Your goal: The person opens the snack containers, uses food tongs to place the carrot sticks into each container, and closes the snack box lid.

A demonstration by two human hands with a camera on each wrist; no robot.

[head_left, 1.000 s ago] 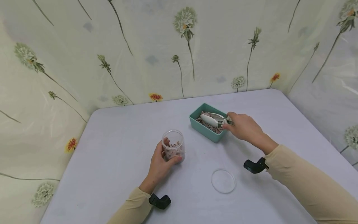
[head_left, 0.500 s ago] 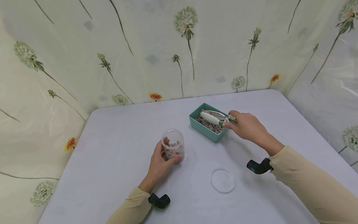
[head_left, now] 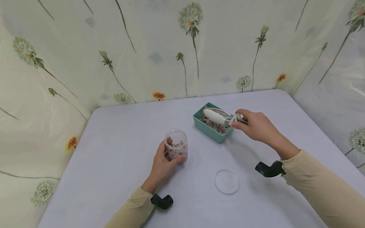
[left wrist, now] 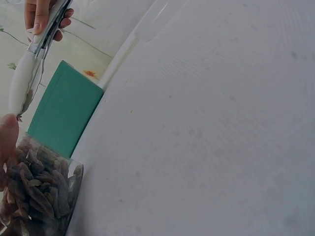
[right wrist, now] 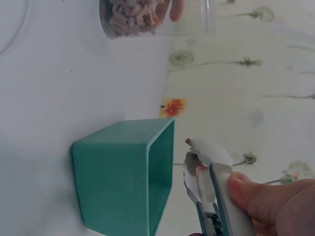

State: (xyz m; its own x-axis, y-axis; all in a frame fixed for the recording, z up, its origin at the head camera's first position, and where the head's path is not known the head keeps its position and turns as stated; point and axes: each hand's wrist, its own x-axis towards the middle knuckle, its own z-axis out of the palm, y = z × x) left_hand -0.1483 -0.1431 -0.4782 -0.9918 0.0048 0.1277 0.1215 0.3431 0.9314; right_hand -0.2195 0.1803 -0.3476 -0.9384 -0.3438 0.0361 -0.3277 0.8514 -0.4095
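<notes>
1. jar (head_left: 179, 146) near the green box (head_left: 209, 132); left hand (head_left: 162, 163) grasps its side, probably for steadiness.
2. tongs (head_left: 214, 116) over the box, gripped by the right hand (head_left: 258, 125), perhaps so spills land inside.

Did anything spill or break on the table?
Nothing looks broken, and I see no big spill. The brownish pieces are in the jar, box and tongs; only tiny specks dot the table.

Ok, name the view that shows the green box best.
Head view: it looks down into the green box, showing the brownish pieces inside. Left wrist shows mostly outer wall; right wrist shows outer walls and some interior, cropped at the bottom.
</notes>
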